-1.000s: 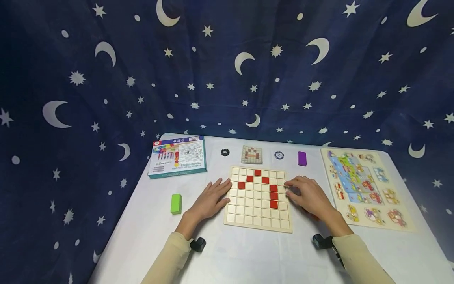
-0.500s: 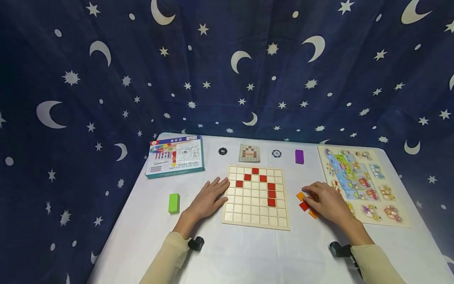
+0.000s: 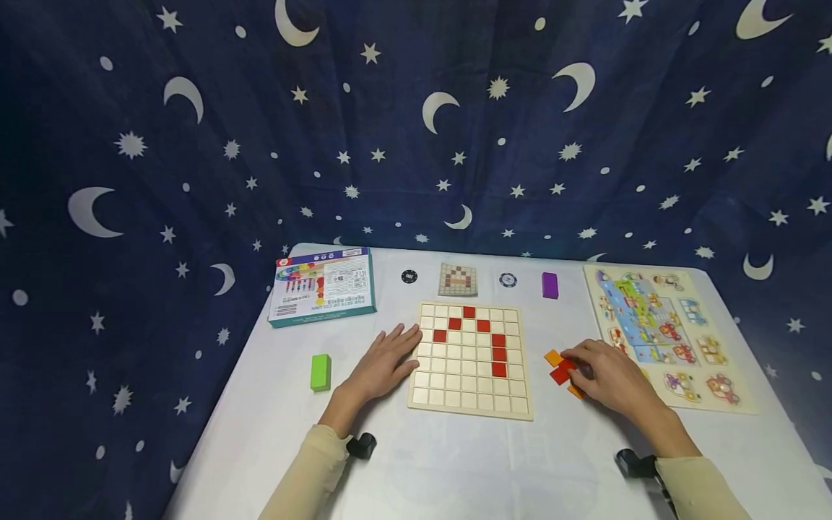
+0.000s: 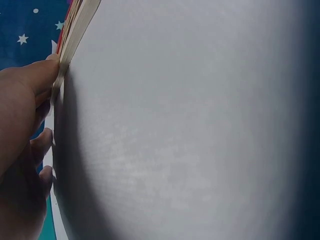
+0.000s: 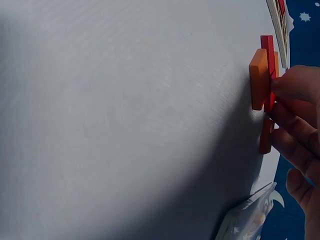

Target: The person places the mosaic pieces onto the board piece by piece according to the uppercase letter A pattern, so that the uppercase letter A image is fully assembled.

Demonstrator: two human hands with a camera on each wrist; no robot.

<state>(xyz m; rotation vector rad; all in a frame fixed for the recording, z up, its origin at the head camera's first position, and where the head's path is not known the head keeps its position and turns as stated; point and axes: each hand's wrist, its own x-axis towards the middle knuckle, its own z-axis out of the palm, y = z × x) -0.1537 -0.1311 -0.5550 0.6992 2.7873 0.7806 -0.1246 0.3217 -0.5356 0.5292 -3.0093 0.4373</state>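
A wooden grid board (image 3: 468, 393) lies mid-table, with several red square tiles (image 3: 498, 354) set in its cells in a bent arch shape. My left hand (image 3: 383, 365) rests flat at its left edge, fingers spread; in the left wrist view the thumb (image 4: 47, 72) touches the board's side. To the right of the board, my right hand (image 3: 611, 375) pinches a red tile (image 3: 568, 365) between thumb and index finger. This sits within a small loose pile of red and orange tiles (image 3: 553, 357). In the right wrist view an orange tile (image 5: 258, 80) leans close beside the red one.
Behind the board stands a small pattern card (image 3: 458, 280) between a black chip (image 3: 409, 276) and a grey-white chip (image 3: 508, 279). A purple block (image 3: 549, 285), a green block (image 3: 321, 373), a toy box (image 3: 325, 289) and a wrapped picture puzzle (image 3: 698, 390) surround it.
My right hand has moved from the board's right edge to the tile pile on the right, where its fingers now close on a red tile. The left hand stays at the board's edge.
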